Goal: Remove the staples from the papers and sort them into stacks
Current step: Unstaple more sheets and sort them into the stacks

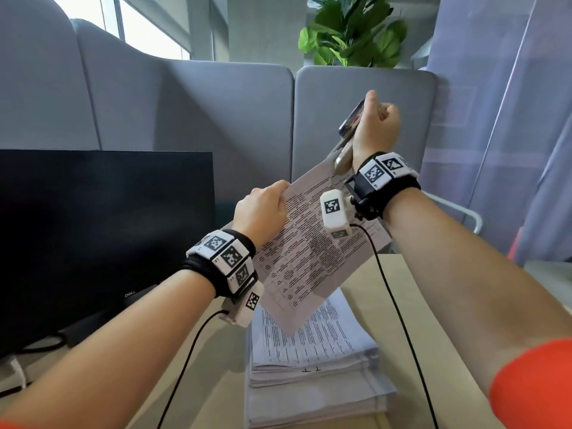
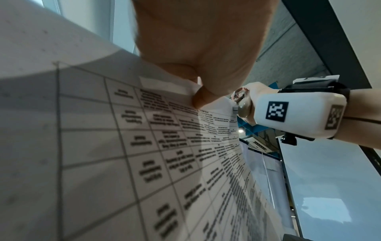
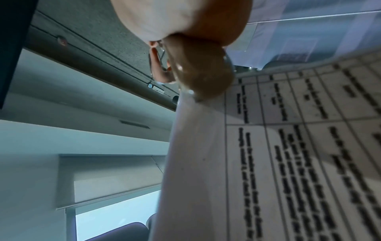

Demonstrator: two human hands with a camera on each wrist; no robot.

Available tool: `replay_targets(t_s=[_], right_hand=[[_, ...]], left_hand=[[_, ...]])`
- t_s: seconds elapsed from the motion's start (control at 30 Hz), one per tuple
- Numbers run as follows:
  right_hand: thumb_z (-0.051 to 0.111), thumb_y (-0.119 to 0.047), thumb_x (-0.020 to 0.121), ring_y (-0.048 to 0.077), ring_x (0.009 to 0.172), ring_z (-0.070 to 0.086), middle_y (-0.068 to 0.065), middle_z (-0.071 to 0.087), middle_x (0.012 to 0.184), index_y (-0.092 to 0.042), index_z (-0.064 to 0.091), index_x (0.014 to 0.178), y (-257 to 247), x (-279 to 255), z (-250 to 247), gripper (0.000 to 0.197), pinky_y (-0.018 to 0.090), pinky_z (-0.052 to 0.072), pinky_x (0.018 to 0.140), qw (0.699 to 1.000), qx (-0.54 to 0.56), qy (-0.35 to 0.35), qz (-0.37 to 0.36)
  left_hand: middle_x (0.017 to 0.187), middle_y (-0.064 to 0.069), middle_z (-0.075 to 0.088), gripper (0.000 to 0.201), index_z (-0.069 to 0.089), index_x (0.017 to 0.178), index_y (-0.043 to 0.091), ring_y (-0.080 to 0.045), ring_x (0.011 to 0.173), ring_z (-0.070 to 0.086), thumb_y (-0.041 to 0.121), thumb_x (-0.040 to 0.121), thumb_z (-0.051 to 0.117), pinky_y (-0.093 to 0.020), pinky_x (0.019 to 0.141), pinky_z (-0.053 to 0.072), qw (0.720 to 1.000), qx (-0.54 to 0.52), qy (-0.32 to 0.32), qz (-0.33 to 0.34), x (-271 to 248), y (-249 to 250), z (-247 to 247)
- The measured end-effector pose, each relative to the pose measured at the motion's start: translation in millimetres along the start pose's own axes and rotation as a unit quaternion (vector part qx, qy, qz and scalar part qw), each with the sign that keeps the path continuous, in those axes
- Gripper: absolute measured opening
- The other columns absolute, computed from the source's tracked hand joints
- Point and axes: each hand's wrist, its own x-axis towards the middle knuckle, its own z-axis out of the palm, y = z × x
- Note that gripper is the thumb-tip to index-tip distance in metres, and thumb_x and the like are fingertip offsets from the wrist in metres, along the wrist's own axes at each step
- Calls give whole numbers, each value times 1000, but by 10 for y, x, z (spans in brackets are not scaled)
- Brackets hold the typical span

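I hold a stapled set of printed sheets point(image 1: 312, 252) tilted up in the air above the desk. My left hand point(image 1: 263, 209) pinches its upper left edge, with the thumb point(image 2: 201, 99) pressed on the printed side. My right hand point(image 1: 376, 128) is raised at the set's top corner and grips a metal staple remover point(image 1: 348, 140), whose lower end meets that corner. In the left wrist view the staple remover point(image 2: 242, 106) touches the paper's far corner. The right wrist view shows the remover's rounded end point(image 3: 202, 76) against the sheet point(image 3: 299, 146).
A thick stack of papers point(image 1: 312, 354) lies on the desk point(image 1: 399, 274) under my hands. A dark Dell monitor point(image 1: 102, 236) stands at the left. Grey padded partitions point(image 1: 198, 113) and a green plant point(image 1: 353, 29) are behind.
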Motion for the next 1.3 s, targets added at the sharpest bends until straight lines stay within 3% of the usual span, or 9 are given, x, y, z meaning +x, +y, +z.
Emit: replay_targets(t_s=[0.23,0.37,0.53,0.67,0.73,0.9,1.13,1.2,1.3], right_hand=[[61,-32,93,10,57,54,-5,57,63,-19,49,64,-31,81,-80,34,18,45,55,1000,-2,-14,-14],[64,-34,85,18,56,56,-4,55,55,-18,48,57,-68,74,-114,36,35,52,61,1000,17,-18,5],[61,-20,88,11,42,43,-6,45,47,-15,41,56,-134,22,-130,38,23,40,48,998,52,-28,-13],[61,-19,85,15,45,45,-3,48,49,-13,44,58,-190,-95,-77,34,25,40,49,996,70,-48,-28],[62,-19,87,16,47,48,-2,51,51,-12,46,60,-217,-163,-49,33,27,43,51,995,75,-59,-31],[62,-22,87,18,51,51,-2,53,51,-13,47,59,-249,-315,-5,33,34,47,56,992,84,-79,-51],[61,-16,91,10,44,43,-11,45,42,-16,40,55,-289,-409,59,41,27,41,53,990,83,-87,-70],[62,-17,92,4,42,44,-12,48,44,-15,43,57,-254,-416,54,40,23,41,52,993,79,-70,-57],[63,-24,93,4,50,52,-6,57,59,-14,52,69,-171,-351,-24,28,19,45,55,996,80,-8,-34]], left_hand=[[97,-4,67,30,54,120,25,-28,82,62,20,100,33,-41,75,53,1000,-13,5,16,-40,93,87],[94,-3,68,29,54,118,27,-28,79,63,20,98,34,-42,73,55,999,-14,9,31,-40,117,119],[88,0,68,25,57,106,27,-23,70,68,15,89,42,-41,63,59,992,-120,-29,22,-4,153,119],[103,2,64,37,51,126,23,-13,80,62,19,90,59,-13,60,49,979,-185,-63,61,95,370,41],[109,0,61,49,48,133,21,-14,91,57,26,88,66,-14,67,42,980,-174,-51,75,185,478,11],[77,2,56,33,53,85,13,-16,68,50,43,83,65,-29,58,35,989,-125,55,60,321,593,14],[63,4,50,33,50,71,13,-9,54,41,37,85,68,-15,49,32,973,-196,110,53,237,548,6],[76,6,53,22,54,90,14,-9,65,48,32,87,67,-10,53,33,980,-185,39,61,208,486,-55],[98,-6,58,32,49,117,10,-24,85,57,19,90,61,-26,66,41,990,-132,-36,39,155,251,-98]])
